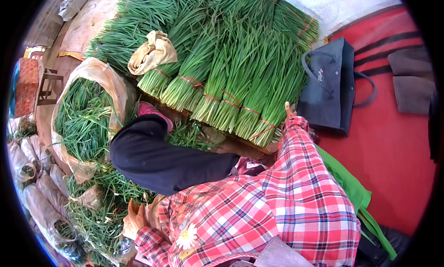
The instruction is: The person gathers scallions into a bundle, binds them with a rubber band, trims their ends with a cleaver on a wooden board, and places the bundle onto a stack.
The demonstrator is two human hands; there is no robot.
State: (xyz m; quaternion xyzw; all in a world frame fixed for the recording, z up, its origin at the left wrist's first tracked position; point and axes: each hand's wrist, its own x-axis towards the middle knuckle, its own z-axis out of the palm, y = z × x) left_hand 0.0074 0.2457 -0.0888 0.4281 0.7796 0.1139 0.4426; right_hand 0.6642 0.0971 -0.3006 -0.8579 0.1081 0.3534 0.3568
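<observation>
My left hand (pixel 134 219) is low at the left, its fingers apart and nothing seen in it. Beside it lies a heap of loose green leaf trimmings (pixel 99 223). My right hand (pixel 290 110) reaches to the right end of a row of garlic chive bundles (pixel 226 82). Only a thumb or fingertip shows there, close to the leaves; the other fingers are hidden. Red ties (pixel 231 100) bind the bundles near their pale cut ends. On the left bundles rests a crumpled beige cloth (pixel 154 53).
A large plastic sack (pixel 127 98) of green leaves stands left of my bent leg (pixel 171 160). Filled plastic bags (pixel 41 211) line the far left. A dark tote bag (pixel 328 89) sits on red cloth (pixel 370 165) at right, near a green bag (pixel 344 184).
</observation>
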